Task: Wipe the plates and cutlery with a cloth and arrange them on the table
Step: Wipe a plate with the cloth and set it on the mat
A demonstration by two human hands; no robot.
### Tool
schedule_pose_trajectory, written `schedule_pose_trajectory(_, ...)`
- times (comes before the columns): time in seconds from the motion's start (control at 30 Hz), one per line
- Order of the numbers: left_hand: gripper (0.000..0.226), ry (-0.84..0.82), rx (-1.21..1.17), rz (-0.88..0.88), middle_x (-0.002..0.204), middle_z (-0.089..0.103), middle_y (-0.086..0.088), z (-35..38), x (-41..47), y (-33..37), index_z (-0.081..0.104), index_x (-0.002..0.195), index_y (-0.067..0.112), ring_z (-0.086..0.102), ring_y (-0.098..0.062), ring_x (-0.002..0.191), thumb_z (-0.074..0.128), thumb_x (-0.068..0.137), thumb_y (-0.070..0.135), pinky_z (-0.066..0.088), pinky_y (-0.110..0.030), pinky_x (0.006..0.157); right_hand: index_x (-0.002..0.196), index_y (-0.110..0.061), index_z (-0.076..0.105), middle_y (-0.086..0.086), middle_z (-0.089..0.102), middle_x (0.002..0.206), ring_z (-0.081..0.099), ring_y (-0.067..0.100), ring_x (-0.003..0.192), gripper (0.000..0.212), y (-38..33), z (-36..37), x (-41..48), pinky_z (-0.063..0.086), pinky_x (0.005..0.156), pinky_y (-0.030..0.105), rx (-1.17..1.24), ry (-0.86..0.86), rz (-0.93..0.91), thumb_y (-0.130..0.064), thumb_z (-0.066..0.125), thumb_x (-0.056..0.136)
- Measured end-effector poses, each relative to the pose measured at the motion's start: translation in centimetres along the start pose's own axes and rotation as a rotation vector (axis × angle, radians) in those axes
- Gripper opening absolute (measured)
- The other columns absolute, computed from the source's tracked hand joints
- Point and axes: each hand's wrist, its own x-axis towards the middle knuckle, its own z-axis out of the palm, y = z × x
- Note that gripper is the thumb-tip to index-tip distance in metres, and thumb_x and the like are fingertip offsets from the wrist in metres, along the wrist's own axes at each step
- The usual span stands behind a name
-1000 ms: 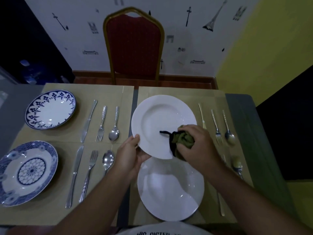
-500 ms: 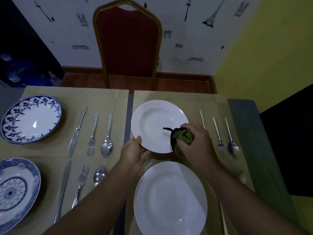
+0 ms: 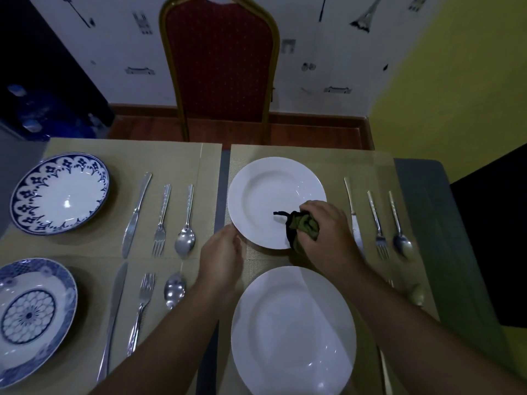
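Note:
A plain white plate (image 3: 265, 195) lies flat on the far right placemat. My right hand (image 3: 328, 232) grips a bunched green cloth (image 3: 305, 226) with black trim, held over the plate's near right rim. My left hand (image 3: 221, 255) sits at the plate's near left rim, fingers loosely curled, fingertips just touching the edge. A second, larger white plate (image 3: 291, 332) lies nearer me, between my forearms. To the right of the far plate lie a knife (image 3: 353, 215), a fork (image 3: 377, 223) and a spoon (image 3: 399, 226).
On the left mats are two blue-patterned plates (image 3: 61, 192) (image 3: 28, 317), each with a knife, fork and spoon beside it, such as the far spoon (image 3: 186, 223). A red chair (image 3: 219, 67) stands beyond the table's far edge. More cutlery lies partly hidden under my right forearm.
The far white plate, held tilted up a second ago, has been lowered flat onto the mat. My left hand has loosened from its rim. The cloth stays in my right hand.

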Motion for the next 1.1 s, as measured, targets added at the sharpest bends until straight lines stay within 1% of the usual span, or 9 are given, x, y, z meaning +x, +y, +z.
schedule_pose_trajectory(0.03, 0.017, 0.018, 0.145, 0.101, 0.091, 0.070, 0.007, -0.1, -0.9, 0.0, 0.067, 0.097, 0.018, 0.063, -0.005, 0.085, 0.051, 0.100, 0.018, 0.049, -0.010, 0.067, 0.119, -0.017, 0.062, -0.001, 0.058, 0.126, 0.050, 0.026, 0.118, 0.046, -0.1, -0.3, -0.4, 0.042, 0.100, 0.045, -0.008, -0.004, -0.012, -0.021, 0.060, 0.073)
schedule_pose_trajectory(0.1, 0.024, -0.011, 0.459, 0.295, 0.116, 0.070, 0.014, -0.1, -2.6, -0.3, 0.067, 0.118, 0.027, 0.063, -0.003, 0.108, 0.048, 0.103, 0.025, 0.049, -0.016, 0.091, 0.122, -0.015, 0.061, 0.000, 0.056, 0.130, 0.047, 0.025, 0.122, 0.048, -0.1, -1.0, -1.4, 0.040, 0.104, 0.043, -0.016, -0.011, -0.045, -0.018, 0.060, 0.074)
schedule_pose_trajectory(0.17, 0.043, -0.076, 0.761, 0.388, 0.146, 0.053, 0.007, 0.2, -3.8, -0.9, 0.050, 0.145, 0.024, 0.048, -0.010, 0.134, 0.044, 0.104, 0.035, 0.036, -0.029, 0.112, 0.125, -0.012, 0.061, 0.001, 0.054, 0.133, 0.044, 0.023, 0.125, 0.049, 0.0, -2.0, -2.5, 0.034, 0.108, 0.035, -0.026, -0.021, -0.085, -0.010, 0.063, 0.076)
schedule_pose_trajectory(0.27, 0.056, -0.203, 1.083, 0.536, 0.161, 0.032, 0.002, 1.3, -5.2, -2.1, 0.030, 0.156, 0.019, 0.026, -0.015, 0.149, 0.041, 0.105, 0.038, 0.025, -0.035, 0.121, 0.129, -0.010, 0.059, 0.004, 0.053, 0.135, 0.042, 0.022, 0.127, 0.052, 0.7, -3.7, -4.5, 0.026, 0.110, 0.027, -0.072, -0.030, -0.128, -0.004, 0.066, 0.077)
schedule_pose_trajectory(0.37, 0.060, -0.257, 1.301, 0.641, 0.165, 0.018, 0.004, 3.0, -6.2, -3.4, 0.020, 0.158, 0.021, 0.010, -0.014, 0.153, 0.037, 0.104, 0.043, 0.013, -0.034, 0.123, 0.131, -0.013, 0.057, 0.003, 0.052, 0.137, 0.039, 0.020, 0.131, 0.054, 1.7, -5.6, -6.8, 0.028, 0.113, 0.033, -0.104, -0.032, -0.099, -0.006, 0.067, 0.079)
schedule_pose_trajectory(0.53, 0.062, -0.415, 1.459, 0.798, 0.167, 0.013, 0.004, 7.8, -9.2, -6.5, 0.018, 0.159, 0.021, 0.004, -0.014, 0.154, 0.032, 0.105, 0.047, 0.002, -0.030, 0.121, 0.134, -0.013, 0.056, 0.002, 0.050, 0.140, 0.035, 0.019, 0.134, 0.053, 5.4, -9.9, -13.0, 0.020, 0.114, 0.029, -0.183, 0.026, 0.015, -0.008, 0.066, 0.082)
schedule_pose_trajectory(0.67, 0.061, -0.592, 1.523, 0.885, 0.167, 0.012, 0.003, 11.8, -11.3, -10.0, 0.016, 0.159, 0.021, 0.004, -0.016, 0.154, 0.029, 0.105, 0.047, 0.002, -0.030, 0.121, 0.141, -0.017, 0.048, -0.004, 0.039, 0.147, 0.026, 0.014, 0.139, 0.055, 9.5, -12.8, -18.1, 0.026, 0.116, 0.034, -0.211, 0.047, 0.228, -0.014, 0.060, 0.088)
schedule_pose_trajectory(0.87, 0.063, -0.779, 1.726, 0.965, 0.167, 0.007, -0.004, 16.8, -13.0, -15.8, 0.011, 0.159, 0.018, 0.001, -0.021, 0.154, 0.025, 0.105, 0.047, -0.004, -0.034, 0.122, 0.143, -0.018, 0.046, -0.002, 0.043, 0.146, 0.030, 0.019, 0.138, 0.059, 15.3, -15.3, -23.0, 0.032, 0.112, 0.040, -0.309, 0.071, 0.380, -0.014, 0.063, 0.087)
schedule_pose_trajectory(1.1, 0.066, -0.758, 1.911, 0.954, 0.168, 0.004, -0.006, 18.6, -12.4, -20.0, 0.009, 0.159, 0.015, -0.002, -0.022, 0.154, 0.026, 0.105, 0.048, -0.003, -0.037, 0.123, 0.154, -0.023, 0.019, -0.002, 0.010, 0.163, 0.004, 0.020, 0.149, 0.072, 18.8, -13.3, -24.5, 0.013, 0.119, 0.044, -0.344, -0.101, 0.462, -0.028, 0.057, 0.094)
